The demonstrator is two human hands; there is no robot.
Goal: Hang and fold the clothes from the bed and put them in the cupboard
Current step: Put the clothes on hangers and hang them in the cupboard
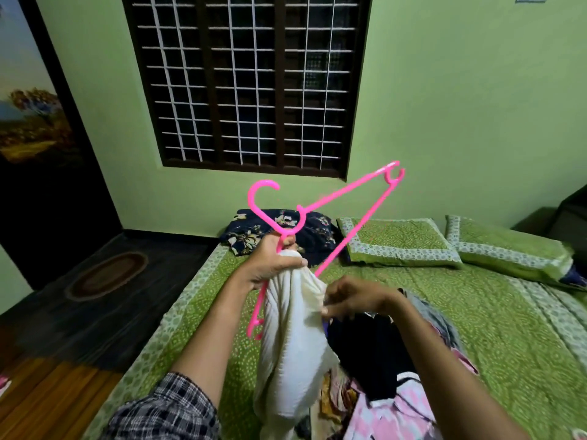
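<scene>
though crowded toward the right, leaves open room on the left: dark floor (63, 328) with an oval rug (106, 274), well apart from the bed's (178, 312) patterned left border. further in, left hand (270, 265) raised over that border, forearm angled up from a checked sleeve (165, 408), fingers curled tight round the neck of the pink hanger (349, 185) and the bunched top of the white garment (295, 338) together. hook up and to the left, opening toward the right. long axis tilted, from a low end beside the cloth's left side up to a high end at right, below the barred window's (247, 84) lower corner. garment hanging down from the fist over the bed's near part. right hand (352, 300) lower, just beside the cloth, fingertips pinching its right edge. under that wrist, a heap of dark and pink clothes (381, 360) on the bedspread. beyond, at the head end, a dark floral cloth (241, 233), then two green pillows (400, 239) side by side.
</scene>
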